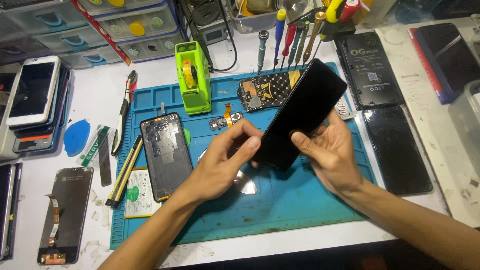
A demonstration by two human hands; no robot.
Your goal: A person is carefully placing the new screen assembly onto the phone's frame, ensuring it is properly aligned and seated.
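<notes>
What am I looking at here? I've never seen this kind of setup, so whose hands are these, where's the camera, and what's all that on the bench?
One camera, worn on the person's head, looks down at a phone-repair bench. The left hand and right hand, both bare, hold a black phone screen panel tilted above a blue work mat. On the mat lie an opened phone body, a circuit board and a green tape dispenser. Screwdrivers stand behind; more phones lie at the left.

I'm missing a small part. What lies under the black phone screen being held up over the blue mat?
Under the black screen show the blue mat and a shiny metal piece. Both hands, left and right, and the panel cover whatever lies directly below.
</notes>
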